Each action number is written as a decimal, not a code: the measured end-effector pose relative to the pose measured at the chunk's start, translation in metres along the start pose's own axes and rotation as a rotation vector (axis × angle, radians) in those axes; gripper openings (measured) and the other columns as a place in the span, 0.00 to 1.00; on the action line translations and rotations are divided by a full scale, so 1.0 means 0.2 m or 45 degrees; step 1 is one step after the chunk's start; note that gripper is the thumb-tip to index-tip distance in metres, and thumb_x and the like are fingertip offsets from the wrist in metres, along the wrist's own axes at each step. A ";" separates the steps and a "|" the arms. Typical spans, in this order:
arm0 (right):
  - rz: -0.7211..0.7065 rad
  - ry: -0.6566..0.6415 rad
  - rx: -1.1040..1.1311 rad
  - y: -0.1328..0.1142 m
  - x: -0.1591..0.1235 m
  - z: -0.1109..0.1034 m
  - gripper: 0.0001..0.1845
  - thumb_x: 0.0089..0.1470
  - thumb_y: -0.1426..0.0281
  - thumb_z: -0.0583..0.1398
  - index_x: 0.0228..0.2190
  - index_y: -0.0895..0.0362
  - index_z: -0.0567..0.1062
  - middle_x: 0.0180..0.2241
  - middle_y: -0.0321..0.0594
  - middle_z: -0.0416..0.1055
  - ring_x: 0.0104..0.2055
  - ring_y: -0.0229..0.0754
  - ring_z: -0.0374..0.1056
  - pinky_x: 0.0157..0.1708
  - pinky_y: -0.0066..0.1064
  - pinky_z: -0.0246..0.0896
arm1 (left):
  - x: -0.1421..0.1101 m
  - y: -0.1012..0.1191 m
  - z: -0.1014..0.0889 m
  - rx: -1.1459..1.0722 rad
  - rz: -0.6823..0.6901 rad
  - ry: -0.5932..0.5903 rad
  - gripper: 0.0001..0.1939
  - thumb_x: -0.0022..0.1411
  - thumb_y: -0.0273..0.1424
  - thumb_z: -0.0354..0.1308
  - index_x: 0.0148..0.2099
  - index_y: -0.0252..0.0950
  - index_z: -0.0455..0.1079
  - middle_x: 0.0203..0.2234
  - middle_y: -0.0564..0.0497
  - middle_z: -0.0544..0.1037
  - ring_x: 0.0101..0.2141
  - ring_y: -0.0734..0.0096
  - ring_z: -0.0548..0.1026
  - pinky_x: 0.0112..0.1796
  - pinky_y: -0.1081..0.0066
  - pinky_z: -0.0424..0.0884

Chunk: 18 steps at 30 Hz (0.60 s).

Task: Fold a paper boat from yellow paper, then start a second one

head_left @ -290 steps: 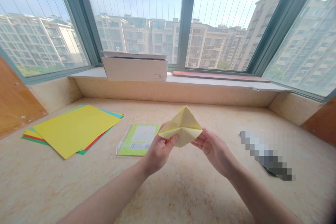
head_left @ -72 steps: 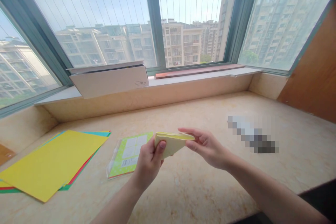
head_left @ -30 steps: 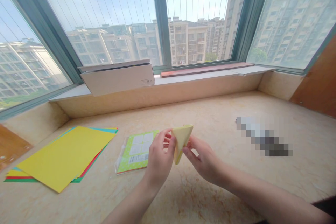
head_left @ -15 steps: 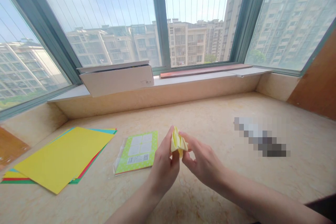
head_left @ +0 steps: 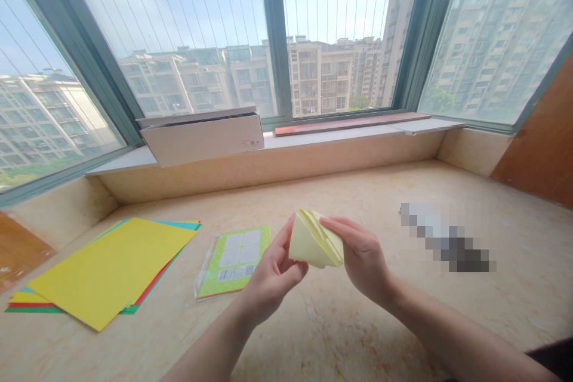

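Between my hands, above the stone-patterned surface, is a pale yellow piece of folded paper with several layered flaps along its upper right side. My left hand grips its left side, thumb near the lower edge and fingers behind. My right hand holds the right side, its fingers lying over the top flaps; the right thumb is hidden. Left of my left hand lies a green packet with a barcode, in a clear sleeve.
A stack of coloured sheets, yellow on top, lies at the left. A blurred-out long object is on the right. On the sill stand a white box and a reddish board, below the windows.
The folded paper has been turned and now shows a broad flat face with layered edges. My hands have moved apart, the right one shifting right.
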State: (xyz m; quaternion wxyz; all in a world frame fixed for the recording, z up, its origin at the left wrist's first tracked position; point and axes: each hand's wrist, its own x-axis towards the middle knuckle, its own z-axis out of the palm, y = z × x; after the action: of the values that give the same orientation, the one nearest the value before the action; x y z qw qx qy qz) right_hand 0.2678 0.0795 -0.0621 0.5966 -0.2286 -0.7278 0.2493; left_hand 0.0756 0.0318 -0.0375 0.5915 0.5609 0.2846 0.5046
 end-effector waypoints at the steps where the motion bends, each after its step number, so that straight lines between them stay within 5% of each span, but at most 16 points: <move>1: -0.062 0.017 -0.072 0.00 -0.01 0.00 0.26 0.65 0.78 0.55 0.57 0.41 0.73 0.50 0.39 0.75 0.48 0.41 0.72 0.45 0.35 0.71 | 0.00 0.00 0.01 -0.041 0.001 -0.067 0.43 0.59 0.38 0.68 0.71 0.41 0.53 0.61 0.39 0.68 0.58 0.50 0.69 0.56 0.59 0.68; 3: -0.212 0.020 -0.203 -0.01 -0.02 -0.01 0.29 0.64 0.80 0.55 0.60 0.42 0.70 0.53 0.42 0.72 0.51 0.43 0.71 0.46 0.35 0.71 | 0.00 0.00 0.04 -0.106 0.001 -0.113 0.40 0.57 0.42 0.69 0.67 0.39 0.60 0.58 0.39 0.71 0.56 0.50 0.70 0.54 0.60 0.68; 9: -0.444 -0.150 -0.341 0.00 -0.02 -0.03 0.34 0.62 0.83 0.54 0.64 0.46 0.65 0.58 0.48 0.66 0.57 0.46 0.68 0.50 0.36 0.71 | 0.02 0.00 0.07 0.005 -0.093 0.141 0.31 0.54 0.34 0.73 0.58 0.39 0.66 0.47 0.45 0.77 0.45 0.62 0.75 0.46 0.68 0.71; 13: -0.361 -0.282 -0.183 0.00 0.03 -0.08 0.32 0.63 0.83 0.53 0.63 0.45 0.67 0.55 0.46 0.68 0.55 0.44 0.69 0.49 0.36 0.71 | 0.03 0.02 0.06 0.086 -0.100 0.145 0.28 0.53 0.36 0.73 0.53 0.35 0.70 0.42 0.46 0.79 0.39 0.67 0.75 0.39 0.71 0.70; 18: -0.197 -0.636 0.045 -0.06 0.10 -0.18 0.30 0.64 0.78 0.51 0.63 0.46 0.66 0.58 0.45 0.68 0.57 0.46 0.68 0.53 0.43 0.68 | 0.03 0.03 0.05 0.112 -0.125 0.119 0.28 0.52 0.35 0.73 0.53 0.34 0.71 0.39 0.46 0.79 0.37 0.67 0.74 0.37 0.72 0.69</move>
State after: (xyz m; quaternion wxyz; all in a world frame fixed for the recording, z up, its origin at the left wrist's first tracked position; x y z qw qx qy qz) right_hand 0.2989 0.0868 -0.0330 0.4195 -0.0931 -0.8634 0.2643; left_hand 0.0857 0.0331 -0.0288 0.5763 0.5476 0.3609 0.4876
